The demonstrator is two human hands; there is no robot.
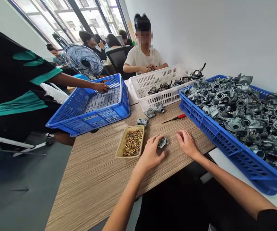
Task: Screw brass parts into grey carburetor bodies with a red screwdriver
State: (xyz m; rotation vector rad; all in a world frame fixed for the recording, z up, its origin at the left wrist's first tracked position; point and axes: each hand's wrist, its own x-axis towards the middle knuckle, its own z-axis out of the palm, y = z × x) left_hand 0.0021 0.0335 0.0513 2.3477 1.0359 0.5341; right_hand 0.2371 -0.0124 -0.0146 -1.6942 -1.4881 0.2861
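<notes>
A small grey metal carburetor body [162, 143] lies on the wooden table between my hands. My left hand [152, 153] is just left of it, thumb apart from the curved fingers. Its fingertips reach the part's left edge; whether they touch it I cannot tell. My right hand [187, 143] rests on the table to the right of the part, fingers stretched out and holding nothing. Left of my left hand stands a cream tray [117, 153] full of small brass pieces. A screwdriver with a red handle [181, 116] lies beyond my right hand.
A blue crate [201, 120] heaped with carburetor bodies stands right. A white crate [150, 102] with several carburetors stands behind, near loose carburetor bodies [142, 122]. At left, a co-worker's hand [101, 87] reaches into another blue crate [97, 115]. Another person [145, 57] sits opposite.
</notes>
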